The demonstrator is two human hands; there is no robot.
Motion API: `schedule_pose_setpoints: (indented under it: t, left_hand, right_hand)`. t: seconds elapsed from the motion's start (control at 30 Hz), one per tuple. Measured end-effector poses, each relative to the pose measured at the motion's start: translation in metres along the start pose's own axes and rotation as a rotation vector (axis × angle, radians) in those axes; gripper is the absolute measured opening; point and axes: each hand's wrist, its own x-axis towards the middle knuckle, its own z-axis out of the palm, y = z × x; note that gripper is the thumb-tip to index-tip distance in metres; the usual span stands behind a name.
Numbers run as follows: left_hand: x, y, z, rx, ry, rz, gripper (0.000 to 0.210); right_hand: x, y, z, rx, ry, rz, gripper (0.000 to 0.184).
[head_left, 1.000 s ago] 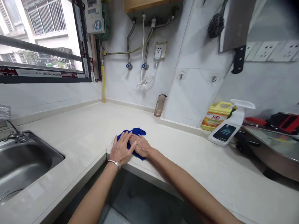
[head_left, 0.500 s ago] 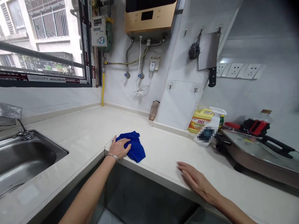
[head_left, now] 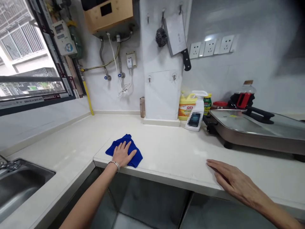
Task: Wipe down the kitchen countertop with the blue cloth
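A blue cloth (head_left: 137, 156) lies spread on the white countertop (head_left: 164, 149), near its front edge and just right of the inner corner. My left hand (head_left: 122, 154), with a bracelet at the wrist, rests palm down on this cloth. Its fingers are spread, and cloth shows on both sides of them. Farther right, my right hand (head_left: 234, 179) is at the counter's front edge with nothing in it. Its fingers are stretched out and held close together, the thumb a little apart.
At right stands an electric pan (head_left: 252, 133) with a glass lid. Beside it are a white spray bottle (head_left: 199, 105) and a yellow jug (head_left: 187, 106). A cleaver (head_left: 176, 35) and a steel scourer (head_left: 161, 37) hang on the pillar. The sink (head_left: 26, 187) is at left.
The view has turned to the right. My left hand has shifted right on the cloth, which now lies flatter and wider. My right hand has moved right along the counter's edge.
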Motion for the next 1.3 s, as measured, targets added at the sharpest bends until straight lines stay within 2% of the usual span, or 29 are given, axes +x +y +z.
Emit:
schedule_pose_setpoints:
  t: [0.1, 0.2, 0.3, 0.4, 0.5, 0.6, 0.73, 0.83, 1.1, 1.3]
  left_hand:
    - [-0.004, 0.038, 0.007, 0.042, 0.002, -0.002, 0.077]
    - [-0.012, 0.086, 0.015, 0.053, -0.005, 0.025, 0.081]
    - [-0.022, 0.133, 0.021, 0.035, -0.043, 0.07, 0.084]
    - [-0.03, 0.171, 0.026, 0.002, -0.089, 0.107, 0.087]
    - [-0.034, 0.192, 0.029, -0.055, -0.125, 0.159, 0.09]
    - [-0.034, 0.191, 0.028, -0.104, -0.156, 0.234, 0.09]
    - [-0.025, 0.162, 0.023, -0.125, -0.185, 0.288, 0.085]
    - [-0.011, 0.125, 0.019, -0.085, -0.164, 0.209, 0.085]
    - [0.027, -0.008, 0.003, 0.0, -0.044, -0.134, 0.085]
    - [0.026, -0.099, -0.017, 0.052, -0.001, -0.333, 0.084]
  right_hand:
    - [0.002, -0.007, -0.003, 0.017, 0.016, 0.028, 0.046]
    - [0.003, -0.012, -0.007, 0.034, 0.025, 0.05, 0.047]
    - [0.004, -0.017, -0.009, 0.052, 0.04, 0.06, 0.047]
    - [0.004, -0.018, -0.009, 0.048, 0.045, 0.058, 0.047]
    - [0.003, -0.015, -0.008, 0.042, 0.033, 0.049, 0.047]
    - [-0.002, -0.007, -0.006, 0.056, 0.011, 0.046, 0.048]
    - [-0.01, 0.004, 0.001, 0.076, 0.006, 0.057, 0.049]
    - [-0.015, 0.015, 0.008, 0.092, -0.005, 0.067, 0.047]
    - [-0.018, 0.036, 0.026, 0.228, 0.03, 0.082, 0.045]
    - [-0.015, 0.035, 0.024, 0.286, 0.038, 0.088, 0.046]
